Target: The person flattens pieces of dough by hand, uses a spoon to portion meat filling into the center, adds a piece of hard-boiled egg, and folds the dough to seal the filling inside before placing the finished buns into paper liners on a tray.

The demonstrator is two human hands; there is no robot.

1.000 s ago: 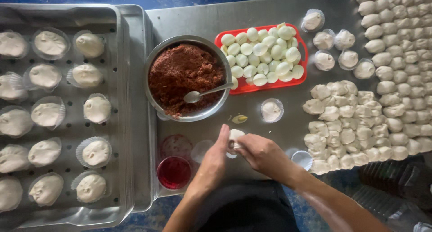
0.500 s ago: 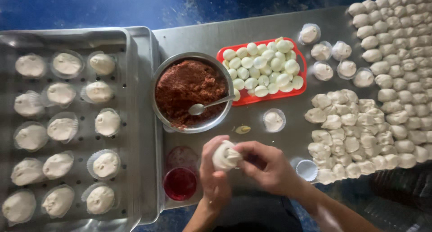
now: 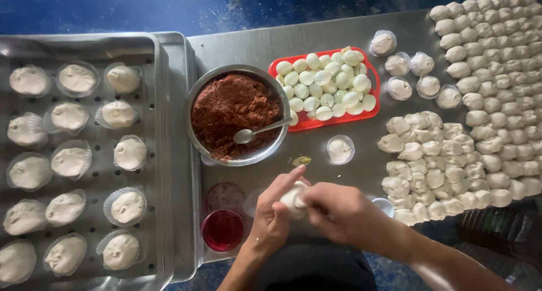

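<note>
We see left hand and right hand together, clamped on dough ball above surface edge. Risk: uneven pinch tears dough; loose grip drops it near red cup.

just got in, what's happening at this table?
A person's left hand and right hand are together pinching a white dough ball over a metal table. Ahead sit a metal bowl of reddish-brown filling with a spoon and a red tray of peeled eggs. Shaped buns in paper cups fill the perforated tray on the left; dough pieces lie right.
</note>
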